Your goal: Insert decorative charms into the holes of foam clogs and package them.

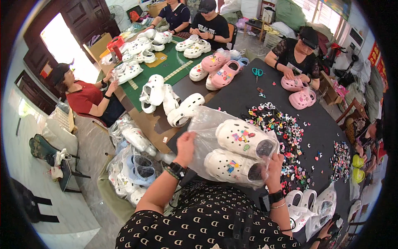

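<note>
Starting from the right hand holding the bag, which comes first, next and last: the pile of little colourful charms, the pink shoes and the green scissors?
From the right hand in the head view:
1. Pile of colourful charms, just beyond the hand on the black table.
2. Pink shoes, farther back, to the right.
3. Green scissors, farthest back, mid-table.

Black top with pale letter-like print, a dark wristwatch on each wrist, thin bangle on right.

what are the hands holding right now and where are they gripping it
Both hold a clear plastic bag containing two white clogs. The left hand grips its left edge; the right hand grips the lower right end.
</note>
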The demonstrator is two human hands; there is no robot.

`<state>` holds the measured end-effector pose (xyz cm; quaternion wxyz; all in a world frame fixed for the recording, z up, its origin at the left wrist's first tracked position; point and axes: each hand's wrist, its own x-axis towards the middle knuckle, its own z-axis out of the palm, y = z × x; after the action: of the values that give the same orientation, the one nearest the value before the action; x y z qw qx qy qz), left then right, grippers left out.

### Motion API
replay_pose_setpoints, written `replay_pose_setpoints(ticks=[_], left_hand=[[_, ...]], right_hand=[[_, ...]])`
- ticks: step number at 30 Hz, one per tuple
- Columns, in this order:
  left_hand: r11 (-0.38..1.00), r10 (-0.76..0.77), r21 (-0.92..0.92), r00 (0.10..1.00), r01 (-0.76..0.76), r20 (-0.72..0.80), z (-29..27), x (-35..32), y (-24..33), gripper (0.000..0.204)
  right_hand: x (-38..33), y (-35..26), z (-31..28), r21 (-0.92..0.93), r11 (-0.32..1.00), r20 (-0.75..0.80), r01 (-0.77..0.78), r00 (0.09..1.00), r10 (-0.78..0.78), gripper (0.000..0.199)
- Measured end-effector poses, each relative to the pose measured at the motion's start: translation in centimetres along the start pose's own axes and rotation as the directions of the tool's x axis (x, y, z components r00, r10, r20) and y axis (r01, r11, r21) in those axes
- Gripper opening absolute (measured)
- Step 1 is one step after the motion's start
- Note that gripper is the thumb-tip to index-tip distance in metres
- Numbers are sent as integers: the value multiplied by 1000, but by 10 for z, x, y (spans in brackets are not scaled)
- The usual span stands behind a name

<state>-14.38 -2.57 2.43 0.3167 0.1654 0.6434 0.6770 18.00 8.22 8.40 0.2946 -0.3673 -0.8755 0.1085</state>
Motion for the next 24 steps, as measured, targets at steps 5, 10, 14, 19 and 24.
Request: replay_pose_setpoints(ticks=[5, 10, 14, 19, 24], left_hand=[[989, 66, -103, 950, -102, -306, -73, 53, 10, 22], [934, 213, -159, 856, -320, -471, -107, 62, 38, 20], [921, 341, -35, 844, -389, -413, -109, 54, 37, 15], [877, 480, 199, 804, -436, -350, -82, 41, 45, 23], [746, 642, 407, 732, -527, -228, -83, 26, 75, 11]], right_hand=[[-22, 23, -19, -29, 971, -28, -237, 971, 236, 28], [-40, 37, -18, -97, 939, -17, -331, 944, 331, 29], [-52, 43, -3, -357, 877, 308, -321, 846, 435, 21], [-45, 26, -4, -511, 839, 477, -189, 749, 460, 32], [-22, 9, -16, -436, 896, 405, -81, 872, 276, 45]])
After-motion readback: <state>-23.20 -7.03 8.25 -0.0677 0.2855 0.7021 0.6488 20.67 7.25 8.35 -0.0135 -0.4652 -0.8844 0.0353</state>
